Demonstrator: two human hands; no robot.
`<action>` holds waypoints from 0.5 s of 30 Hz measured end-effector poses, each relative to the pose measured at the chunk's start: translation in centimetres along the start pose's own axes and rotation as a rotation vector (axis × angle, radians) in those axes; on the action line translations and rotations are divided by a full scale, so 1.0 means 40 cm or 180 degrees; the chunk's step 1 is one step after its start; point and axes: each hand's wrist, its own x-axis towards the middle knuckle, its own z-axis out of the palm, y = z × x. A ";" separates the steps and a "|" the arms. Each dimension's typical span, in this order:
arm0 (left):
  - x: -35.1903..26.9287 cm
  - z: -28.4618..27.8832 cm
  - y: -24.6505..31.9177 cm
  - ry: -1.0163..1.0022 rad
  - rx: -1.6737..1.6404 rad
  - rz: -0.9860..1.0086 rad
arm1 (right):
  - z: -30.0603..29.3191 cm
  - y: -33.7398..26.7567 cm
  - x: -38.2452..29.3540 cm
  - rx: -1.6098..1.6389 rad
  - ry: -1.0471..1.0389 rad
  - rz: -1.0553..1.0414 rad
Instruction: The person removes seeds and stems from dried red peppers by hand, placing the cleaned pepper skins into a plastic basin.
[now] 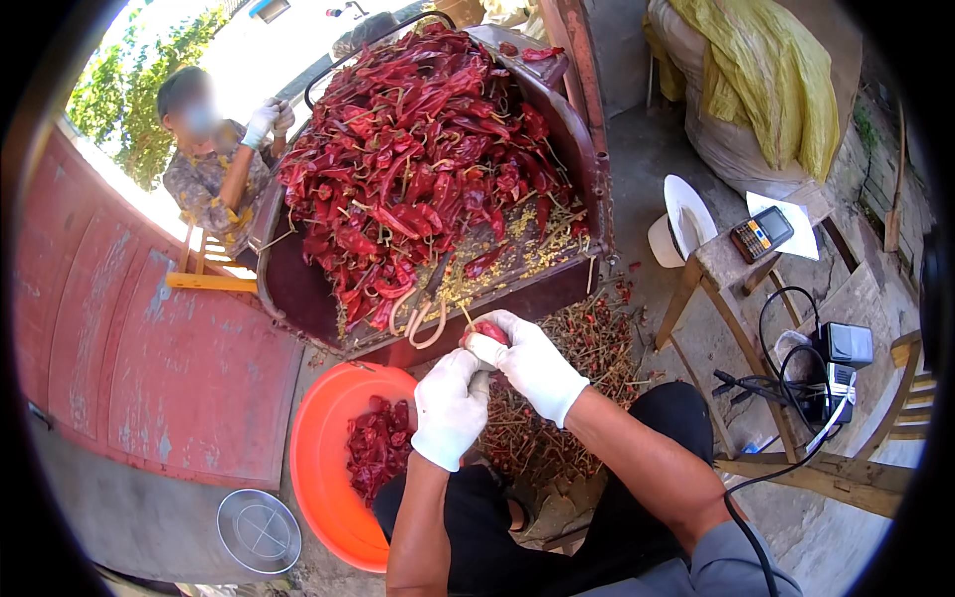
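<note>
White knit gloves cover both of my hands. My right hand [540, 367] has its thumb and fingers closed around a dried red chili pepper [489, 329], whose pale stem points up and away from me. Just below it my left hand [449, 403] meets the right fingers, its own fingers bent; whether it also grips the pepper is hidden. Beyond my hands a large heap of dried red chilies [418, 157] fills a dark red metal cart bed [537, 287]. Black-handled scissors or shears [427, 322] with pinkish loop handles lie at the bed's near edge.
An orange plastic tub [321, 455] beside my left leg holds chilies. Plucked stems [556, 425] cover the ground between my legs. A masked, gloved person [216, 164] sits across left. A wooden bench [720, 261] with a handheld device [761, 233] and cables [783, 380] stand right.
</note>
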 end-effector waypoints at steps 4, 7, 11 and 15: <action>-0.007 -0.012 0.015 0.0045 -0.0873 -0.0466 | -0.013 -0.004 0.012 -0.0126 0.0163 -0.0132; -0.007 -0.043 0.024 0.0476 -0.2146 -0.1351 | -0.017 -0.036 0.005 -0.0315 0.0002 0.0066; -0.007 -0.067 0.018 0.0509 -0.2550 -0.1338 | -0.010 -0.067 -0.018 -0.0547 -0.0862 0.0301; -0.017 -0.066 -0.010 0.0618 -0.2203 -0.0684 | -0.003 -0.084 -0.031 -0.0500 -0.1172 0.0537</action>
